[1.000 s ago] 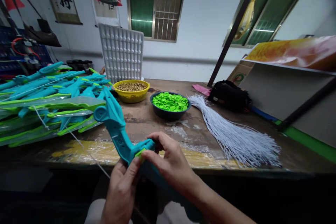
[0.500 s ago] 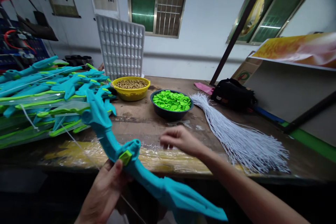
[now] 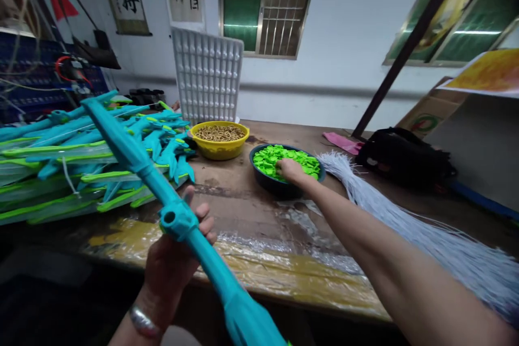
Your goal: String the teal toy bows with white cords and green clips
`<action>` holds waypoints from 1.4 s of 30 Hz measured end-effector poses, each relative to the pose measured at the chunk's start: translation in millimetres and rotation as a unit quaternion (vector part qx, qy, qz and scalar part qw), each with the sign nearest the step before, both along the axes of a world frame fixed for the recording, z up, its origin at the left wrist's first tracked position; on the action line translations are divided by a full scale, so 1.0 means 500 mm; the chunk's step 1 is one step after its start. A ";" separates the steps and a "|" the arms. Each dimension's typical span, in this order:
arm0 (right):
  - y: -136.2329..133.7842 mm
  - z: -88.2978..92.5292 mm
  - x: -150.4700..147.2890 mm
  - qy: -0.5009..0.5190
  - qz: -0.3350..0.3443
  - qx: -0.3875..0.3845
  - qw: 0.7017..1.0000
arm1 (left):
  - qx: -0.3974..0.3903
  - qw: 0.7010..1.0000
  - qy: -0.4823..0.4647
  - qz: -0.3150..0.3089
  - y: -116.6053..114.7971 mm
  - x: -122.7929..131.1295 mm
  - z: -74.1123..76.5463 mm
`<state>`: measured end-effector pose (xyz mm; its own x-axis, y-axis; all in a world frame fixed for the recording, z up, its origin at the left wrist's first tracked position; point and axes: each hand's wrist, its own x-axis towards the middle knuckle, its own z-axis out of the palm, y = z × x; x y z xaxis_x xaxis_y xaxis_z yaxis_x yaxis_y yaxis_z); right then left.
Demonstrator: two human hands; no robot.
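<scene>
My left hand (image 3: 174, 251) is wrapped round the middle of a turquoise plastic toy bow (image 3: 217, 267). The bow slants from upper left to the lower edge, and a round hole shows in its grip block. Over a dark bowl (image 3: 275, 186) of small bright green plastic pieces (image 3: 267, 159), my right hand (image 3: 291, 170) reaches in with bent fingers pressed together. Its fingertips are down among the green pieces, so what lies between them is mostly hidden.
Many turquoise and green toy bows (image 3: 133, 143) are piled at the left. A yellow basin (image 3: 219, 150) of brass-coloured rings stands behind. White cords (image 3: 397, 227) lie in a bundle at right, near a black bag (image 3: 405, 157). A grey moulded tray (image 3: 208, 75) stands upright behind the basin.
My right hand has moved forward from above the table into the bowl of green pieces. My left hand has turned the bow, so its holed side now shows. The view has swung left.
</scene>
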<state>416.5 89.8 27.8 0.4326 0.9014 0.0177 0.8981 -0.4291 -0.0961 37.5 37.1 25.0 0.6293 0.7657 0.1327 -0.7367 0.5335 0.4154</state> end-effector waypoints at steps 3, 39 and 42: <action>0.016 -0.013 0.012 -0.011 0.008 -0.023 1.000 | 0.043 0.999 0.004 -0.031 -0.022 0.032 0.027; -0.416 0.209 -0.412 0.409 0.458 0.084 0.785 | 0.172 0.897 0.245 -0.325 -0.105 -0.093 -0.009; -0.426 0.221 -0.434 0.310 0.464 0.006 0.830 | 0.178 0.880 0.265 -0.351 -0.136 -0.095 -0.012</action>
<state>199.5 -123.0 138.5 -0.5181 0.8530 0.0632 0.6173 0.4240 -0.6626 -9.8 -31.1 19.2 0.9767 0.1335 -0.1683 0.0692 0.5460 0.8349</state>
